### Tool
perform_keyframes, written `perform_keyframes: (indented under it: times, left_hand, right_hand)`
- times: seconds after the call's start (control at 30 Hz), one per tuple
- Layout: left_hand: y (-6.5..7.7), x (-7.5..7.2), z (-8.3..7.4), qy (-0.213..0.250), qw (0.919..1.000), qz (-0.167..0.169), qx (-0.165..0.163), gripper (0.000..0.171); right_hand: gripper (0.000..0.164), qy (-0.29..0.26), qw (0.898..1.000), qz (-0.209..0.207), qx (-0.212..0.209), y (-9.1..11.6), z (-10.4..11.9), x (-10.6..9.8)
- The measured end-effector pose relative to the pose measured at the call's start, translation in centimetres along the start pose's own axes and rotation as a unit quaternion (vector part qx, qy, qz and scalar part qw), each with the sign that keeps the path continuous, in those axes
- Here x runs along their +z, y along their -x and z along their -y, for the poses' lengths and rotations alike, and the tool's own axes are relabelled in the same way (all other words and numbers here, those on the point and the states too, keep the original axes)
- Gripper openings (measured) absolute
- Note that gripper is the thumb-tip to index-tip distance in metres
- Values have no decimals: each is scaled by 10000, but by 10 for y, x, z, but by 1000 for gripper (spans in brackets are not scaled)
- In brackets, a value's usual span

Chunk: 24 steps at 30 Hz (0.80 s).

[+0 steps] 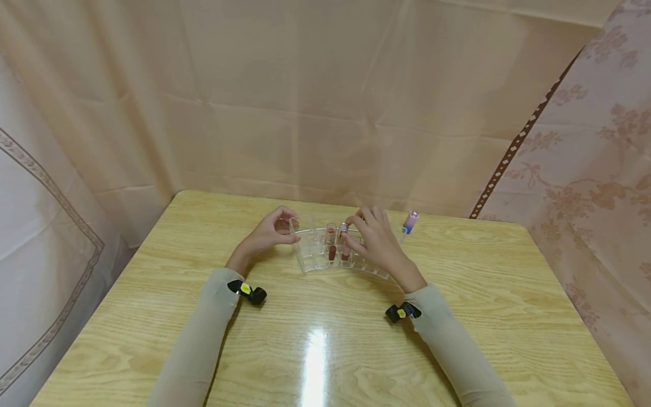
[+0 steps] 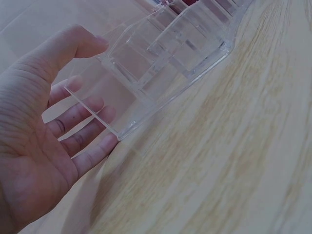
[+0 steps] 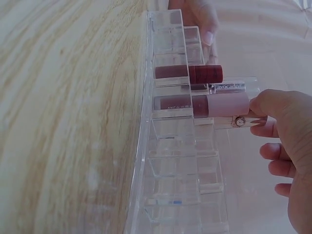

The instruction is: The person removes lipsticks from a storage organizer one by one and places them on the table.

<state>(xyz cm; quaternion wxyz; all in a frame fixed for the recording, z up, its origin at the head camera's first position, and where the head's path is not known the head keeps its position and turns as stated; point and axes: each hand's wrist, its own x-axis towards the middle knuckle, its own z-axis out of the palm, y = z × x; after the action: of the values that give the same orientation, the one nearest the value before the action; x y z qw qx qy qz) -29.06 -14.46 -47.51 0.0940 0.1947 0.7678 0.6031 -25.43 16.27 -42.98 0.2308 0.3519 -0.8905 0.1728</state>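
A clear stepped lipstick organizer (image 1: 315, 263) stands on the table. My left hand (image 1: 277, 229) holds its left end, with the thumb at the top edge and the fingers (image 2: 83, 136) behind the clear end wall. My right hand (image 1: 376, 240) pinches the top of a lipstick tube (image 3: 239, 121) with a round emblem, standing in the rear row. Beside it is a clear-capped tube (image 1: 331, 233), lettered "avocado" in the right wrist view. Two tubes stand in front: a dark red one (image 3: 207, 74) and one with a pink cap (image 3: 226, 105).
A pink-and-blue tube (image 1: 410, 222) stands near the organizer's right end. The wood-grain table (image 1: 285, 339) stretches toward me, with a beige curtain (image 1: 305, 130) along its far edge. Patterned cloth (image 1: 585, 169) hangs at the right.
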Motion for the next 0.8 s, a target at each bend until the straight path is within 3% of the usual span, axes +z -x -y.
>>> perform_keyframes:
  times: [0.8]
  left_hand:
    - [0, 0, 1, 23, 10000, -19, -6, 52]
  right_hand:
    - [26, -333, 9983, 328, 335, 0, 1, -1]
